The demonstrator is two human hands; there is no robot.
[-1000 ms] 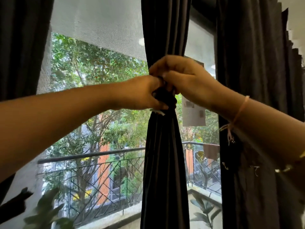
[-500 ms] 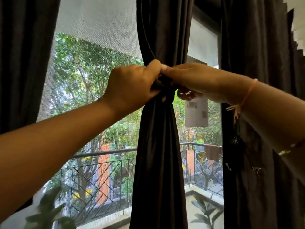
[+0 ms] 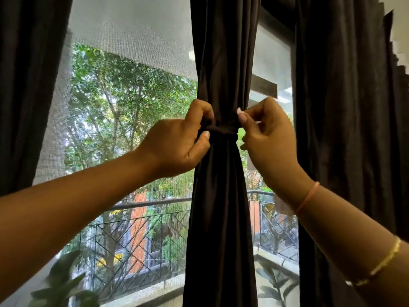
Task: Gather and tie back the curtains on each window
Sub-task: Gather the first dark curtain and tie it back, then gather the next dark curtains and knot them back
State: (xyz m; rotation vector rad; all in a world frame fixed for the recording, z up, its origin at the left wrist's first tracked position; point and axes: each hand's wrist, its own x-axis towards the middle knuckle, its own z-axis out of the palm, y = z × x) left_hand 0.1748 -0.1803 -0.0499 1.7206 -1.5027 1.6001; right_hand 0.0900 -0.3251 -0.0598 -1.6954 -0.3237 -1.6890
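Curtain [image 3: 221, 196] hangs in the middle of the window [image 3: 132, 63], bunched thin by a dark tie [image 3: 223, 130]; left hand [image 3: 177, 145] grips the tie's left side to hold it snug; right hand [image 3: 267, 140] pinches the curtain edge just above, likely to tidy the folds.

Centre curtain [image 3: 221, 218]: dark cloth, matt, falling in soft smooth folds. The tie band [image 3: 223, 129] cinching it is the same dark matt cloth, creased tight. At nine o'clock the left curtain [image 3: 28, 85], at three o'clock the right curtain [image 3: 343, 107], both the same dull weave (flat and light-swallowing all over). Behind them the window screen [image 3: 132, 41]: fine grey mesh, grainy to the eye. Railing [image 3: 155, 203] at seven o'clock, dark metal bars, matt. On the right wrist a thin peach thread [image 3: 307, 197], and at four o'clock a gold bracelet [image 3: 380, 264], glinting, glossy.
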